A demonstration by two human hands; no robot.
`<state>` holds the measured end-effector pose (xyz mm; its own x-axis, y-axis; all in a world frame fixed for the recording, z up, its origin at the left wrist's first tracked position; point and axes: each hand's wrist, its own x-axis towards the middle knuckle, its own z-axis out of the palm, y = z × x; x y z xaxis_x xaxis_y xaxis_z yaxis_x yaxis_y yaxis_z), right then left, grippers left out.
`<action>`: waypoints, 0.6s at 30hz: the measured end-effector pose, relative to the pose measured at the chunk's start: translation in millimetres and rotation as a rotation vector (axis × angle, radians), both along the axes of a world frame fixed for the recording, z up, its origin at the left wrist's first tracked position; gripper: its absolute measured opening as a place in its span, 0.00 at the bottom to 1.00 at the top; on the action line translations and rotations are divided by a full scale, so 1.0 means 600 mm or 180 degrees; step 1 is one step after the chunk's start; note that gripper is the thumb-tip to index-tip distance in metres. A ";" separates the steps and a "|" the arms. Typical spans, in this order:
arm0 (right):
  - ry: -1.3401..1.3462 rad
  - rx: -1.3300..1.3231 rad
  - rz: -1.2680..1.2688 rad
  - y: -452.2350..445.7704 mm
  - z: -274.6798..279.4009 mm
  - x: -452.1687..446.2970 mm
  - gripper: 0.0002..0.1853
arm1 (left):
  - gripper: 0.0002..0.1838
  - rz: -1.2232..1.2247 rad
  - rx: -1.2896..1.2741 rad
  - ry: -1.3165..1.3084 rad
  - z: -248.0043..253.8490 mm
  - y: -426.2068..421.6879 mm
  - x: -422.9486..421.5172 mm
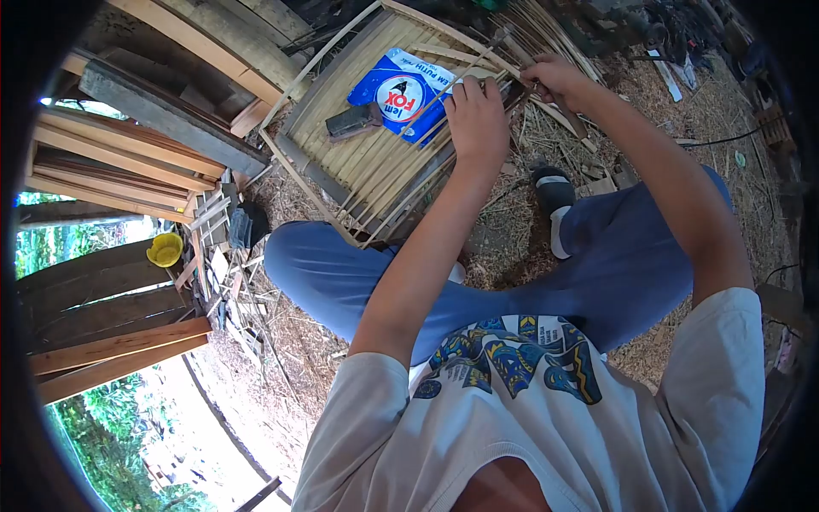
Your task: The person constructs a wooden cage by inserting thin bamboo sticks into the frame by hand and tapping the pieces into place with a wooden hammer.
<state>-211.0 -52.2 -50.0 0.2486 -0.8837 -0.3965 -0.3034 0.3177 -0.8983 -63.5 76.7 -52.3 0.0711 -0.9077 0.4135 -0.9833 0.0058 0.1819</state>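
My left hand [478, 119] is closed at the right side of a light wooden frame, its fingers curled over a thin bamboo strip [439, 113]. Just to the right, my right hand [559, 81] grips a tool with a brown wooden handle [573, 119]; its working end cannot be made out clearly. Several thin strips run across the slatted bamboo panel [341, 166] under my left hand. On that panel lies a blue and white glue packet [394, 96], partly behind my left fingers. A dark block [354, 122] rests against the packet's lower left edge.
Stacked planks [128, 141] fill the left side, with a yellow bowl [165, 250] beside them. A bundle of thin sticks [554, 34] lies beyond my hands. Shavings cover the ground [503, 239] between my legs, and a dark cable [725, 141] runs at right.
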 end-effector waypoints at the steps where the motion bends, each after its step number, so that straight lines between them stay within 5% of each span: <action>1: -0.0051 0.0034 0.0070 -0.004 -0.004 -0.001 0.07 | 0.22 -0.0073 -0.0099 0.0063 0.003 0.004 0.001; 7: -0.0057 0.0074 0.0160 -0.004 -0.002 -0.007 0.16 | 0.08 -0.0829 -0.0195 0.0953 0.068 0.077 0.081; 11: 0.0001 0.0140 0.0112 0.002 0.005 -0.009 0.24 | 0.08 -0.0680 0.0188 0.0946 0.135 0.136 0.219; 18: -0.0047 0.0125 0.0058 0.008 0.025 0.003 0.11 | 0.15 0.0007 0.1599 0.1267 0.135 0.212 0.331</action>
<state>-209.1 -47.2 -34.7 0.2707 -0.8627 -0.4271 -0.2964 0.3474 -0.8896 135.0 203.6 29.0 0.1337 -0.9836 -0.1207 -0.8399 -0.1771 0.5131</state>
